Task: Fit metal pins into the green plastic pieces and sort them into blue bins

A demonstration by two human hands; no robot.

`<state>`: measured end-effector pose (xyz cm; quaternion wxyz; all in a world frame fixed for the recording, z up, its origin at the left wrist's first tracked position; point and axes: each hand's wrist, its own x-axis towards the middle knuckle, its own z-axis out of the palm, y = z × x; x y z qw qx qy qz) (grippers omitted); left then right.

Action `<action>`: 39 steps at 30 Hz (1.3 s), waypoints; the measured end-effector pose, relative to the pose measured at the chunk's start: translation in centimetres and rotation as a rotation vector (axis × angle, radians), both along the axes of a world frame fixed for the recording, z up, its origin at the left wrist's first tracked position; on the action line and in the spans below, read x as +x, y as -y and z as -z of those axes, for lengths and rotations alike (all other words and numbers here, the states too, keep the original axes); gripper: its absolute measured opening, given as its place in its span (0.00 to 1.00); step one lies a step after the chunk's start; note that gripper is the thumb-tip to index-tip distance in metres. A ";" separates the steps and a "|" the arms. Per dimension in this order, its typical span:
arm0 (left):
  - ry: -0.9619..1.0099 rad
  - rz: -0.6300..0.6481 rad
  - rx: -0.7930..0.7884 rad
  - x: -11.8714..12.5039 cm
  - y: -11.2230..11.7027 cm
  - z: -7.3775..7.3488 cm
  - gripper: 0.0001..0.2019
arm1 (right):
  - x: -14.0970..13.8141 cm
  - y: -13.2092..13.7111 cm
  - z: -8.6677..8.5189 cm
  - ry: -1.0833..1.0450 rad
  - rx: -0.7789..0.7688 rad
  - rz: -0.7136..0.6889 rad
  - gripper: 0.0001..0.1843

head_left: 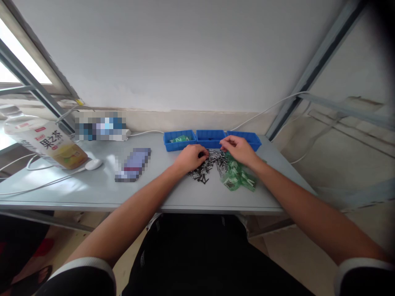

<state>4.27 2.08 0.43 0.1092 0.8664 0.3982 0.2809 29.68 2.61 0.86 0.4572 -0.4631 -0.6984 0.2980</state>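
- Screw pile (216, 157) lies on the desk (148, 195) by both hands, probably heavy together.
- Left hand (191, 158) and right hand (237, 149) curl inward; whether either grips anything, I can't tell.
- Single screws (203, 179) look light, stiff, slippery; pinch mid-shank.

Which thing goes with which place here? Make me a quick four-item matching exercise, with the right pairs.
1. drink bottle
2. left hand
3. heap of green bags
4. blue trays

A. in a row near the wall
B. right of the loose metal pieces
C. at the left end of the table
D. at the left side of the metal pieces

Pairs: 1-C, 2-D, 3-B, 4-A
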 end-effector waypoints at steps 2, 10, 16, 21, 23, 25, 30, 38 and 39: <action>0.002 -0.003 -0.005 0.0 0.0 0.0 0.08 | -0.4 0.5 0.3 0.325 0.212 -0.058 0.09; 0.033 0.004 -0.019 0.0 0.0 0.2 0.10 | -0.8 0.2 1.5 0.612 0.334 -0.177 0.10; 0.037 -0.002 -0.010 0.1 0.3 -0.3 0.10 | -0.9 0.4 1.3 0.563 0.329 -0.109 0.09; 0.040 0.008 0.001 0.1 0.3 -0.5 0.10 | -1.4 0.7 1.1 0.456 0.361 -0.046 0.08; 0.049 0.021 -0.002 0.1 0.3 -0.4 0.12 | -1.5 0.8 0.9 0.395 0.371 -0.032 0.12; 0.061 0.039 -0.007 0.2 0.3 -0.4 0.16 | -1.6 0.9 0.6 0.350 0.376 -0.030 0.15; 0.097 0.057 -0.021 0.4 0.6 -0.5 0.21 | -1.7 1.4 -0.1 0.301 0.403 -0.021 0.10; 0.215 0.093 -0.148 0.6 1.1 -1.0 0.22 | -1.8 1.9 -0.4 0.207 0.432 -0.032 0.03; 0.221 0.106 -0.159 0.6 1.2 -1.1 0.21 | -1.8 1.9 -0.4 0.204 0.443 -0.038 0.03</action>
